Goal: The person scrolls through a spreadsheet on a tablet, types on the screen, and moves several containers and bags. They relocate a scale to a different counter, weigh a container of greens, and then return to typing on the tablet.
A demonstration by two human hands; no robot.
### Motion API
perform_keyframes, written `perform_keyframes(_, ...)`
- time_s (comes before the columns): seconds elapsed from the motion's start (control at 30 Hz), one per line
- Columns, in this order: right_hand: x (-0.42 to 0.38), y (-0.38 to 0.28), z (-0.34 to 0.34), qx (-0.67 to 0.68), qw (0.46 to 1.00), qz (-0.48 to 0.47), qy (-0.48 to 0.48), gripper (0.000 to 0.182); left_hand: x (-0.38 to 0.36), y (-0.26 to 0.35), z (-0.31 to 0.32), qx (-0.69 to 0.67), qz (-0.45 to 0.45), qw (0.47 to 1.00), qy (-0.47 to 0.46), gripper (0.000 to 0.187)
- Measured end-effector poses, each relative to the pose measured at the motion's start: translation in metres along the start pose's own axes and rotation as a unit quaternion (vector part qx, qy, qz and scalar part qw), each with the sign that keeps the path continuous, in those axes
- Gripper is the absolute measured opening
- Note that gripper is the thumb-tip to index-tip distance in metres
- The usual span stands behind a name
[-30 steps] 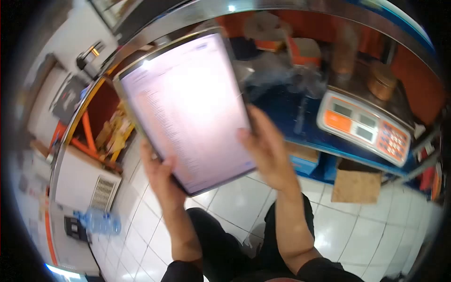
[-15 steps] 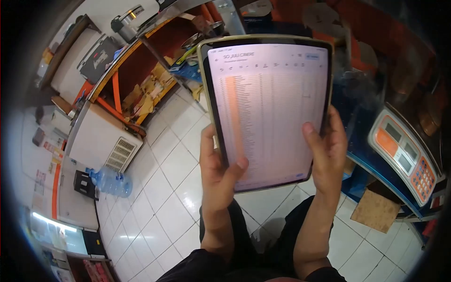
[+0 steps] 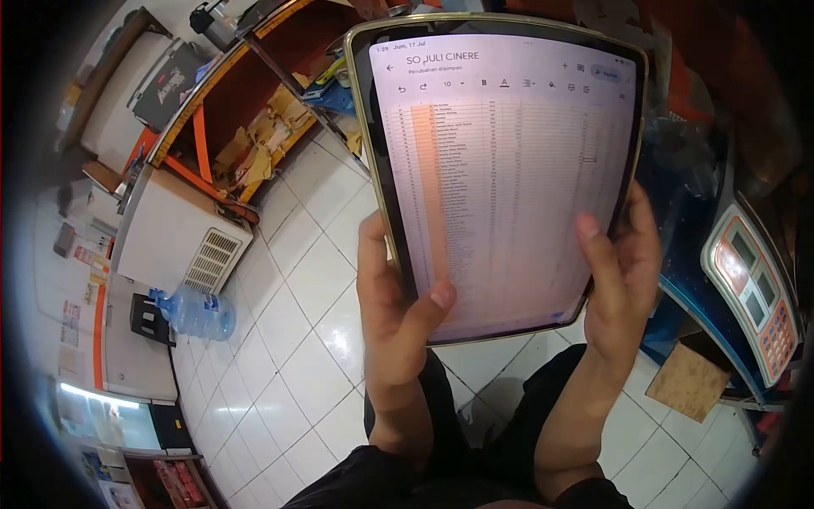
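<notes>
The left hand (image 3: 394, 314) and right hand (image 3: 623, 276) grip opposite lower edges of a slim, rounded tablet (image 3: 509, 195), thumbs on its glossy face, likely to steady it for reading. It is above dark-clad knees (image 3: 555, 386). Its spreadsheet rows (image 3: 509, 170) look too fine to read. A hard-cased scale (image 3: 750, 293) sits right; a ridged, translucent bottle (image 3: 199, 314) lies left.

Shop or its back room, apparently: digital counter scale (image 3: 753, 293) sitting at three o'clock, lit cabinet (image 3: 106, 416) glowing at eight, cooler box (image 3: 172, 92) and cluttered shelving (image 3: 206, 97) standing at ten.
</notes>
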State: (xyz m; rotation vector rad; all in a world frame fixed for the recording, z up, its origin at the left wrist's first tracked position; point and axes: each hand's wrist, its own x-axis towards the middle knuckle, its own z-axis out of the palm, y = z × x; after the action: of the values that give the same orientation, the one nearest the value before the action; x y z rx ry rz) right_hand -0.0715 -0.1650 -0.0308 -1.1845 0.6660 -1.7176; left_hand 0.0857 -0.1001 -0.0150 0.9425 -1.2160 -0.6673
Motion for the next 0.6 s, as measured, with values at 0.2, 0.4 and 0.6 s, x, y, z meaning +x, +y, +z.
perform_keyframes(0.2, -0.002, 0.001, 0.008, 0.008, 1.000, 0.022, 0.010, 0.038, 0.002, -0.008, -0.011, -0.012, 0.023, 1.000, -0.015, 0.062)
perform_keyframes(0.4, -0.002, 0.001, 0.011, 0.007, 0.999, 0.044, 0.024, 0.031, 0.002, -0.009, -0.013, -0.010, 0.022, 1.000, -0.005, 0.062)
perform_keyframes(0.6, -0.005, -0.004, 0.008, -0.063, 0.995, 0.078, 0.016, 0.048, 0.000, -0.010, -0.018, -0.004, 0.038, 0.998, -0.048, 0.062)
